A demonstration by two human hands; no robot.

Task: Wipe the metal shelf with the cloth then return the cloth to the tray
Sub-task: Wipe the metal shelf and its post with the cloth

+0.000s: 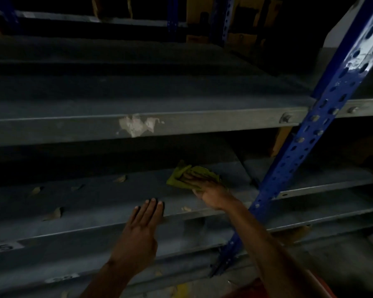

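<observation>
A crumpled yellow-green cloth (182, 176) lies on the grey metal shelf (99, 196) in the lower middle of the view. My right hand (209, 190) lies flat on top of the cloth, fingers stretched over it, pressing it to the shelf surface. My left hand (141, 229) rests on the shelf's front edge to the left, fingers straight and together, holding nothing. The tray cannot be made out in this dim view.
A blue perforated upright post (323, 117) slants down the right side, close to my right forearm. A second grey shelf (138, 125) with a patch of torn label sits above. Several dry leaf scraps (54, 214) lie on the lower shelf to the left. Cardboard boxes (246, 20) stand far behind.
</observation>
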